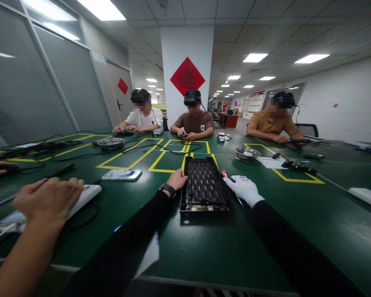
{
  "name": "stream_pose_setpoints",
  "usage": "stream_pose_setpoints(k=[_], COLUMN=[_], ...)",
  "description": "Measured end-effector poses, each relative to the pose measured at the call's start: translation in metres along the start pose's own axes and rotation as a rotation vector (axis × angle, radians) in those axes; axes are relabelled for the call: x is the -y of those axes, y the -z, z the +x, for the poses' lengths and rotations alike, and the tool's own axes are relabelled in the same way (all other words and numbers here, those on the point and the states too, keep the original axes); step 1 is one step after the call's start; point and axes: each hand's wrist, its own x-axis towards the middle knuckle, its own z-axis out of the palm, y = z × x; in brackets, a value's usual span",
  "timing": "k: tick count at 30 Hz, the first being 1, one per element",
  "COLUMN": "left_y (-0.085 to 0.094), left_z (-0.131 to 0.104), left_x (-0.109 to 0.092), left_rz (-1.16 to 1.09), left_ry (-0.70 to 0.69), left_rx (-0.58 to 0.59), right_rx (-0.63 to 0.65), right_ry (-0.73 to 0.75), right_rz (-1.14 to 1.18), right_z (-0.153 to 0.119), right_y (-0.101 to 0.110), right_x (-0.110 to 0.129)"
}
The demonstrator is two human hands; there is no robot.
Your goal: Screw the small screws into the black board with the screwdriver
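A black rectangular case (205, 185) lies on the green table, its long side pointing away from me. Its inside shows rows of shiny pieces. My left hand (177, 181), bare with a dark watch at the wrist, is closed on the left edge of the case. In a white glove, my right hand (243, 189) is beside the right edge, closed around a screwdriver. The screwdriver's red handle (224, 173) pokes out past the fingers, and a thin shaft shows below the hand. The glove hides the rest of the tool.
At the left, a co-worker's fist (51, 196) is near a white device (85, 199). A phone (122, 175) lies on the table. Metal bowls (247, 154) and black clips (299, 166) sit farther off. Several people with headsets sit opposite. Cables cross the left side.
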Motion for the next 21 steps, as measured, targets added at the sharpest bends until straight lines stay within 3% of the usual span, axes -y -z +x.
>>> stream_pose_setpoints(k=[2,6,9,11,13,16,21], left_y=[-0.001,-0.001,0.0,0.001,0.002,0.002,0.008], left_z=[0.0,0.0,-0.001,-0.001,-0.001,-0.002,-0.007], left_x=[0.001,0.001,0.001,0.001,0.0,-0.001,-0.006], left_rz=[-0.006,-0.018,-0.029,-0.037,-0.048,-0.069,-0.056], left_ry=[0.003,0.008,0.007,0.013,0.021,0.015,0.005], left_rx=[0.008,0.02,0.026,0.031,0.037,0.036,0.028], right_rx=[-0.012,-0.215,-0.298,-0.28,-0.222,-0.144,-0.126], right_ry=[0.003,0.011,0.32,0.53,0.634,0.669,0.687], right_rz=[0.012,0.088,0.078,-0.028,-0.176,-0.344,-0.379], right_z=[0.0,-0.002,0.001,0.008,0.019,0.037,0.045], right_y=[0.002,0.01,0.015,0.015,0.014,0.01,0.009], right_x=[0.001,0.008,0.024,0.039,0.053,0.071,0.086])
